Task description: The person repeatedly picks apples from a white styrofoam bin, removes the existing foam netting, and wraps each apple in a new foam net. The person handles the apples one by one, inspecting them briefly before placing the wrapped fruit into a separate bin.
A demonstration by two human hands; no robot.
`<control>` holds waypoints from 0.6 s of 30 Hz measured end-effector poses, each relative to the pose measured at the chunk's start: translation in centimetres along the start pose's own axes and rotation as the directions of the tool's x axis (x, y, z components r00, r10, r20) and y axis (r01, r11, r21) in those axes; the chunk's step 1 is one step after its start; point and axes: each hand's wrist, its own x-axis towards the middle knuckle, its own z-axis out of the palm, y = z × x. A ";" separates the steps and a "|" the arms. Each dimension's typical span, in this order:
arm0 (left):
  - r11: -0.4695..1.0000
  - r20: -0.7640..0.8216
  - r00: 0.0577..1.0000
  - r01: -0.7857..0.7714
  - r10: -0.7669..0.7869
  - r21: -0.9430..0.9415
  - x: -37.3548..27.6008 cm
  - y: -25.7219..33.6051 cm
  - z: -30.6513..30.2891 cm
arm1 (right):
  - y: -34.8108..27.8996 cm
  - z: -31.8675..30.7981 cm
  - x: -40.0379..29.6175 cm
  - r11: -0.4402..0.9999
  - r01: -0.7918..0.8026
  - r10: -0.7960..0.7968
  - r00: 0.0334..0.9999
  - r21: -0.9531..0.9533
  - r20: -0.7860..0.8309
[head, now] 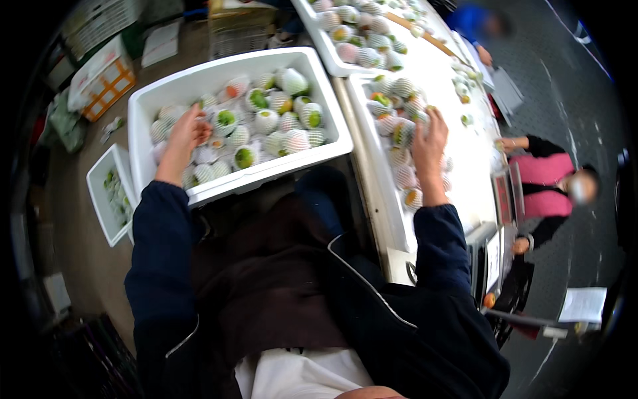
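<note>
Before me stands a large white polystyrene foam box (331, 119) holding many round green and orange fruits (244, 157) in white foam net sleeves. My left hand (188, 133) is over its left part, fingers loosely curled and nothing visible in them. On the right, my right hand (431, 144) reaches over a shallower white foam tray (409, 227), its fingers at a netted fruit (403, 133) among others; whether it grips one is hidden. Both white and pinkish sleeves show in the tray.
Another foam tray of netted fruit (369, 57) lies farther along the white table (458, 164). A smaller foam box (94, 184) stands on the floor at left, near an orange crate (112, 90). Across the table are a person in a pink vest (543, 167) and another in blue (466, 22).
</note>
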 end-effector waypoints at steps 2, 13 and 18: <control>0.999 0.059 0.998 -0.039 0.038 0.030 0.4 -0.2 0.1 | -2.4 0.5 0.3 0.990 0.005 -0.005 1.000 0.139 0.001; 0.995 -0.006 0.998 -0.069 0.069 0.077 -1.4 0.7 0.6 | -20.9 13.3 2.1 0.794 0.033 -0.302 0.888 0.606 0.348; 0.995 0.007 0.998 -0.060 0.060 0.075 -1.3 0.9 0.9 | -20.1 20.0 3.1 0.733 0.632 -0.678 0.653 0.252 0.337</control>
